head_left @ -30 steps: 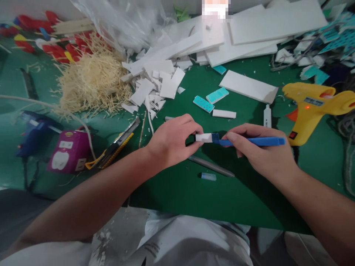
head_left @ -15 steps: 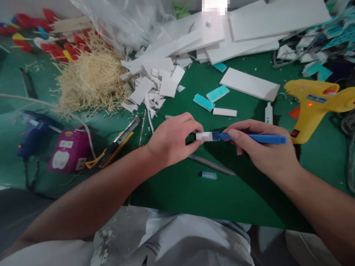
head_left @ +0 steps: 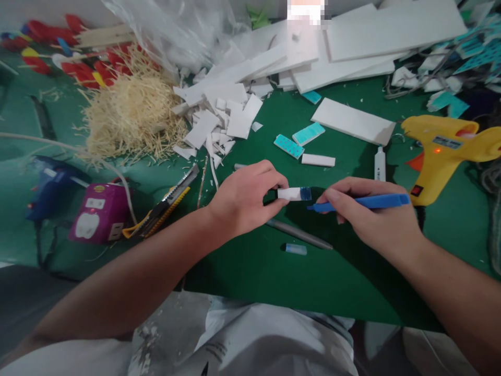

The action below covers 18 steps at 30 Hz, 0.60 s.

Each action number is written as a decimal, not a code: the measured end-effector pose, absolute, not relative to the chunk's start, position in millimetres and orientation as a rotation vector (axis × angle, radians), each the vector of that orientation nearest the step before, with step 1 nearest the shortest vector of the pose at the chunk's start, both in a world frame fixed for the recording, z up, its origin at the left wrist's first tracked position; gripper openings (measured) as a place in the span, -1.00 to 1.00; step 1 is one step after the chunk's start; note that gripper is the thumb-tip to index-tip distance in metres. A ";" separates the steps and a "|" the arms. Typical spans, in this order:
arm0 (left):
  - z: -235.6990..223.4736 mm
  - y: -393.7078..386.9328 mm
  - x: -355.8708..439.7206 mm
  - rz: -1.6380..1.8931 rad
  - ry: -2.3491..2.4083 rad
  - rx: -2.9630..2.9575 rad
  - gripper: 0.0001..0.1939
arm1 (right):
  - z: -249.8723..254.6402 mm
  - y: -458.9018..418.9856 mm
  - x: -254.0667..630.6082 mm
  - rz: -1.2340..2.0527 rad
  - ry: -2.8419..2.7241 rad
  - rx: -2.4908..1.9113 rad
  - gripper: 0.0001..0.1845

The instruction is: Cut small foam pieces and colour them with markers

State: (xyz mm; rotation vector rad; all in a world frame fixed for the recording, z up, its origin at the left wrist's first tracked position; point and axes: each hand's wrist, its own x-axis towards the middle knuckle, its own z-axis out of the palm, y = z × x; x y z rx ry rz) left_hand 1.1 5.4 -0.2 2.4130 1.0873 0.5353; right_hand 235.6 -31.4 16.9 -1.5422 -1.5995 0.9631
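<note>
Between the thumb and fingers of my left hand (head_left: 250,196) is a small white foam strip (head_left: 289,194), its right end coloured dark blue. My right hand (head_left: 364,214) grips a blue marker (head_left: 376,201), whose tip points left, just below and apart from the strip's blue end. A clear bluish marker cap (head_left: 296,249) lies on the green table nearer to me. Above it rests a grey pen-like rod (head_left: 301,233), partly hidden by my left hand. Two turquoise pieces (head_left: 288,146) and a white strip (head_left: 318,160) lie beyond my hands.
A yellow glue gun (head_left: 438,151) with a lit light stands at right, near a small white tube (head_left: 379,164). Box cutters (head_left: 164,203), a purple power socket (head_left: 99,211) and a blue glue gun (head_left: 55,183) lie left. White foam scraps (head_left: 219,117) and straw (head_left: 133,112) are behind.
The marker's tip has come off the strip's blue end and moved slightly right and toward me, with my right hand. My left hand keeps its hold on the strip.
</note>
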 end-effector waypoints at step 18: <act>-0.9 5.7 1.7 0.533 1.088 2.401 -0.88 | 19.1 -31.7 233.4 0.984 -1.589 -1.600 -0.77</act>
